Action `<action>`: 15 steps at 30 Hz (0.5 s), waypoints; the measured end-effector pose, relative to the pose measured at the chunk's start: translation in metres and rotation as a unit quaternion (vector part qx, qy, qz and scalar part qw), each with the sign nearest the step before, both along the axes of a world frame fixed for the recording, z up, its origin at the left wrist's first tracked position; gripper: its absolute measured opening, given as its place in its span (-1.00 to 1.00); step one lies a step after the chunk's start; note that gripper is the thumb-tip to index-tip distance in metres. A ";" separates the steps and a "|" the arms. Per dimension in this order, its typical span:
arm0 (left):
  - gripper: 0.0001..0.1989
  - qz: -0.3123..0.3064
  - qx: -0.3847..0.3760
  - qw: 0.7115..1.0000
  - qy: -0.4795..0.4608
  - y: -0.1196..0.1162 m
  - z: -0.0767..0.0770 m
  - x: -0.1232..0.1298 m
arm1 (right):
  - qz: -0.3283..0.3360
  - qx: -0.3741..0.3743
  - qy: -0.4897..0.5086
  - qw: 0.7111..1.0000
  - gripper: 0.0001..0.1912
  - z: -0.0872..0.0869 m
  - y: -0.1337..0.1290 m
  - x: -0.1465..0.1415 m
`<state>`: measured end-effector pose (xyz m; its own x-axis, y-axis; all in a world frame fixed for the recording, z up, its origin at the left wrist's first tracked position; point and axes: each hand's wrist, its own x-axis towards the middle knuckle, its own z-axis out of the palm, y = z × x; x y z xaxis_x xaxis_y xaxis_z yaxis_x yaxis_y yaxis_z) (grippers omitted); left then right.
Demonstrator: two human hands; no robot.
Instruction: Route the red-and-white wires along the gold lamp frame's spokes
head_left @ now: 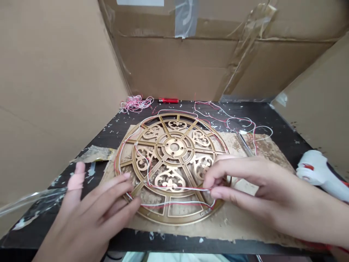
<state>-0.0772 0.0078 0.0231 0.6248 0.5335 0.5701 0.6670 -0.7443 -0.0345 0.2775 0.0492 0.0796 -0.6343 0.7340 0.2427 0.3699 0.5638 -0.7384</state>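
The right hand [274, 193] pinches wire [191, 188], seemingly laying it round the wheel [174, 154]. The open left hand [88, 214], lower left, should next steady it.

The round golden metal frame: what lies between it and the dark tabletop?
In the head view, a flat brown cardboard sheet lies under most of this frame.

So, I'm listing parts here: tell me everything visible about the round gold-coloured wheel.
The gold-coloured wheel looks metallic: concentric rings joined by spokes, with scrollwork between them and a holed hub. It lies flat on a stained cardboard sheet, its far edge past the sheet. Red and white wires run over it. The left hand lies over its left rim; the right hand pinches wires near its right rim.
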 end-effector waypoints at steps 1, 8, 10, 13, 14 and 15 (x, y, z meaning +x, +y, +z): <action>-0.83 0.001 -0.001 1.000 0.000 0.000 0.001 0.002 | -0.019 0.004 -0.005 1.000 -0.81 -0.004 0.000 -0.002; -0.75 0.012 -0.031 0.999 -0.036 -0.013 -0.001 0.029 | -0.050 0.037 -0.001 0.998 -0.77 -0.024 0.000 -0.004; -0.64 0.008 -0.047 0.996 -0.076 -0.016 -0.003 0.041 | -0.045 0.032 0.007 0.998 -0.77 -0.025 -0.002 -0.006; -0.63 -0.025 -0.015 0.995 -0.098 -0.013 -0.002 0.062 | -0.051 0.026 0.010 0.998 -0.79 -0.025 -0.005 -0.010; -0.63 -0.039 0.015 0.996 -0.081 -0.011 0.000 0.069 | -0.052 0.023 0.010 0.998 -0.78 -0.026 -0.006 -0.012; -0.63 -0.044 0.029 0.996 -0.069 -0.008 0.001 0.075 | -0.052 0.021 0.010 0.998 -0.76 -0.026 -0.006 -0.013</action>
<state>-0.0026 0.0001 0.0242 0.5816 0.4436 0.6819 0.6011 -0.7991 0.0072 0.2649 0.0428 0.0539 -0.5501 0.7845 0.2861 0.4130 0.5534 -0.7234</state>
